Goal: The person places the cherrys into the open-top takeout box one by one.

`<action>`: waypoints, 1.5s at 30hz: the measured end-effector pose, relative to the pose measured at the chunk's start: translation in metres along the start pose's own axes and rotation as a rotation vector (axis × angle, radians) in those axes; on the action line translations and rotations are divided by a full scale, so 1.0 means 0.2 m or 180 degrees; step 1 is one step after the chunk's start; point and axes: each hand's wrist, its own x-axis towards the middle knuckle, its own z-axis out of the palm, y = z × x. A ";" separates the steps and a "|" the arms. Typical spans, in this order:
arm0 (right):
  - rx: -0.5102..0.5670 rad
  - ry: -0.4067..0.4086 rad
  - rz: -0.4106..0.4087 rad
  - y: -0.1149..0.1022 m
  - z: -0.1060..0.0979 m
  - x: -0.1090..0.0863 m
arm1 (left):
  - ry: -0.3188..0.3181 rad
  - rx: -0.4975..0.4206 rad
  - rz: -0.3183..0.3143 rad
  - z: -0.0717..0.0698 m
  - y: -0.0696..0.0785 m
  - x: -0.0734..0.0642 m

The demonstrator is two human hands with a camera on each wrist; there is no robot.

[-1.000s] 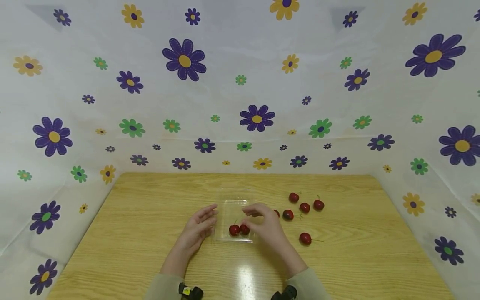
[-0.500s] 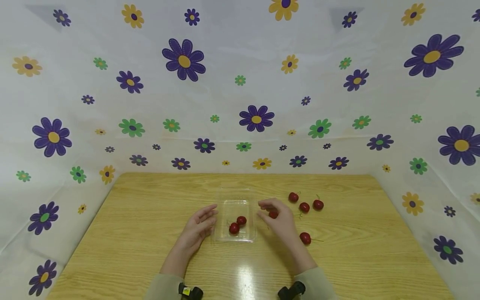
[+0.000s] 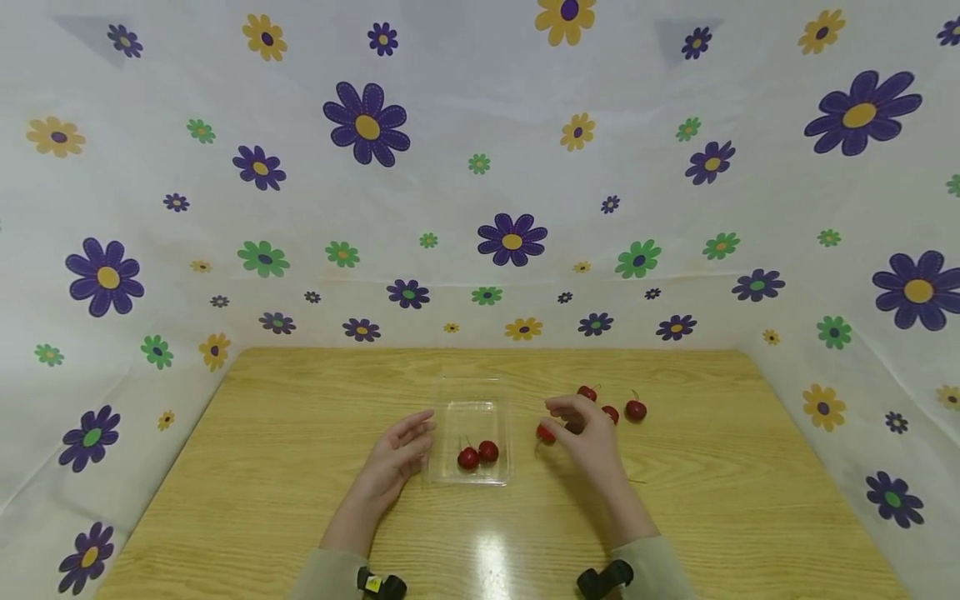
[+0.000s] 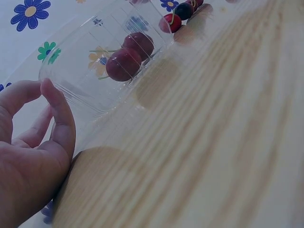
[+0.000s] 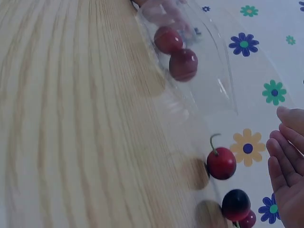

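Note:
A clear plastic container lies on the table with two cherries inside, the left cherry and the right cherry side by side at its near end. My left hand is at the container's left edge, its relaxed fingertips right at the rim. To the right of the container, my right hand hovers with fingers apart and nothing between them. Just by its thumb is a loose red cherry, stem curving up in the right wrist view. Beside that one lies a darker cherry, mostly covered by the hand in the head view.
More loose cherries lie beyond the right hand: a back cherry, a middle cherry and a right cherry. A stem shows beside the right wrist. A flowered cloth walls the wooden table.
My right hand has let go of a cherry inside the container and moved right, out over the loose cherries. The two cherries inside have shifted slightly. My left hand has stayed in place.

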 end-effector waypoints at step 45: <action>-0.0619 0.0593 0.0367 0.21 -0.47 0.02 | -0.0004 0.0010 0.0042 -0.01 -0.01 0.00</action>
